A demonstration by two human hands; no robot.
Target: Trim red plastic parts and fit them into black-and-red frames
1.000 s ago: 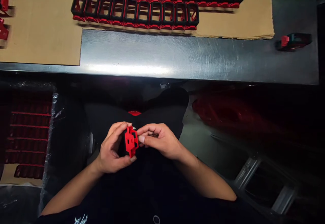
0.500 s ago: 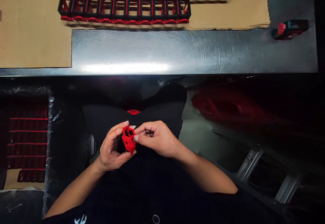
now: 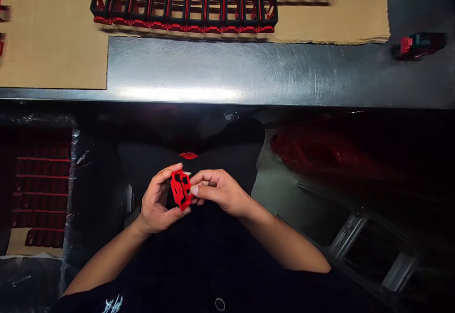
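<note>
A red plastic frame with square cut-outs (image 3: 180, 190) sits below the front edge of the steel worktop (image 3: 227, 74), held between both hands: the left hand (image 3: 156, 201) grips it narrowly with thumb and fingers, and the right hand (image 3: 222, 192) pinches its other side with closed fingertips (image 3: 194, 190).

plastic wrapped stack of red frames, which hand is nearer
The left hand is nearer, to the right of the stack; the right hand is farther right, past the left hand.
</note>
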